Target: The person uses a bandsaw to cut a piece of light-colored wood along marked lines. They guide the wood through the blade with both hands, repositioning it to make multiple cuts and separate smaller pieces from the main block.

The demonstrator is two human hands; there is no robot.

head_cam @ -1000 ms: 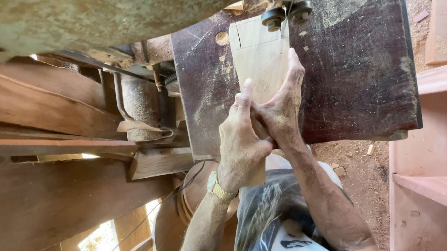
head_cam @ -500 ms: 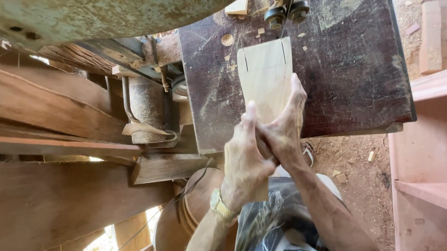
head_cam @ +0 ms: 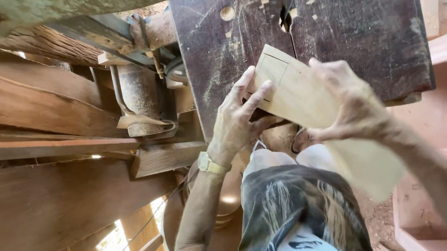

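Note:
I hold a pale, flat wooden board point(head_cam: 303, 93) over the near edge of a dark, sawdust-strewn saw table point(head_cam: 361, 37). My left hand point(head_cam: 241, 117) grips the board's far left corner, thumb and fingers on top. My right hand point(head_cam: 352, 103) clasps its right side from above. The board is turned at an angle, and its near end blurs over my lap. A narrow blade slot point(head_cam: 285, 19) shows in the table just beyond the board. A watch point(head_cam: 210, 164) sits on my left wrist.
Heavy reddish wooden beams point(head_cam: 44, 109) and the saw's rusty metal frame point(head_cam: 140, 99) crowd the left side. A pinkish wooden shelf unit point(head_cam: 438, 129) stands at the right. Small offcuts point(head_cam: 228, 12) and sawdust lie on the table top.
The board has come back from the blade toward me and swung askew. Both hands shifted from its near end to its sides, and the view moved closer to the table.

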